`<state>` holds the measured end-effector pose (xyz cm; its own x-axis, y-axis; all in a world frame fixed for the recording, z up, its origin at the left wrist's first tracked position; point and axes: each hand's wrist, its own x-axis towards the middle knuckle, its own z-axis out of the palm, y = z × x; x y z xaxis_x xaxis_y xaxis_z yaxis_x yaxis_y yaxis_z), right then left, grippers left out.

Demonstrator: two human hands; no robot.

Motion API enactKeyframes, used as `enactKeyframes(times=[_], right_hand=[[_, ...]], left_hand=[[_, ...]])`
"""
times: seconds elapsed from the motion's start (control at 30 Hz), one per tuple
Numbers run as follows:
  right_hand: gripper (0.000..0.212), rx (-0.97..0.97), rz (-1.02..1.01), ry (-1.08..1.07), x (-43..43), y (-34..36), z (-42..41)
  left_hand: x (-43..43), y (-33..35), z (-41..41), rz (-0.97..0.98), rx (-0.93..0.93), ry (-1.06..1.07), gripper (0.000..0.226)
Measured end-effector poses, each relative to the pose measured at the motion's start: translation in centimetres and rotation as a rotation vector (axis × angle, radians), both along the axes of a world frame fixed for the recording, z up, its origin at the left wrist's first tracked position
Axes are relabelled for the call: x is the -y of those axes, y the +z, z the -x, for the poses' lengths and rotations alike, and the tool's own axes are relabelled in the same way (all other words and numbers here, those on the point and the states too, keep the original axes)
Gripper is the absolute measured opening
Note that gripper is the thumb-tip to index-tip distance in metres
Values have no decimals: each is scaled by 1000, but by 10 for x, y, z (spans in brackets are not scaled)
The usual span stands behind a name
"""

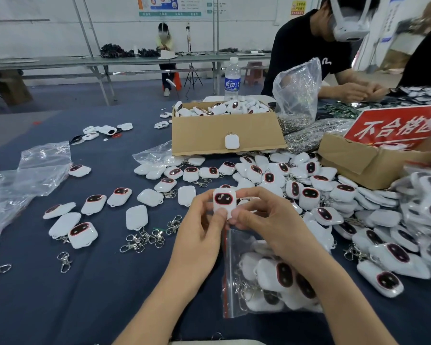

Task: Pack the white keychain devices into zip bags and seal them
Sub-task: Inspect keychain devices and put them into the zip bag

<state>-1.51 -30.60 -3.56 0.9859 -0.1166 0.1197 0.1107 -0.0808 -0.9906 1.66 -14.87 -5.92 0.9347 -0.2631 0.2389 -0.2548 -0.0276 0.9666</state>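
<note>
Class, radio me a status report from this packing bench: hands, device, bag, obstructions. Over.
Left grip and right grip pinch one white device, dark face showing. Zip bag part-filled, beneath right forearm, seal unclear. Loose clasps lie left, clear of bag.

The person's left hand [199, 225] and right hand [266, 220] are bare, and so are the left forearm [159, 302] and right forearm [334, 295], uncovered along all of their visible length down to the bottom of the picture. The thumbnails [222, 214] are short and plain. A thin strip of pale cloth [209, 342] shows at the very bottom between the arms, too little to tell what it is.
</note>
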Motion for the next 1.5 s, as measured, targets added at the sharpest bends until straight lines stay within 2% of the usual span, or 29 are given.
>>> enactKeyframes(times=[0.07,0.23,0.37,0.47,0.63,0.87,1.0,1.3,1.5], right_hand=[[27,-6,-54,8,0,0,0],[35,-14,7,3,-2,0,-1],[13,31,45,-38,6,6,1],[14,76,-25,-146,21,15,5],[19,107,-157,-333,40,23,12],[22,80,-197,-382,40,24,13],[22,69,-194,-384,38,24,12],[22,49,-175,-370,34,22,11],[22,19,-125,-349,31,18,9]], left_hand=[[-1,1,1,13,-62,-1,31],[-4,6,-1,30,-128,-7,31],[-15,11,-15,103,-253,40,30],[-36,23,-31,174,-403,-26,29],[-78,34,-40,-57,-492,-236,30],[-87,48,-26,-357,-458,-537,32],[-83,52,-21,-490,-502,-589,30],[-78,53,-18,-580,-515,-646,44],[-67,48,-17,-531,-475,-682,32]])
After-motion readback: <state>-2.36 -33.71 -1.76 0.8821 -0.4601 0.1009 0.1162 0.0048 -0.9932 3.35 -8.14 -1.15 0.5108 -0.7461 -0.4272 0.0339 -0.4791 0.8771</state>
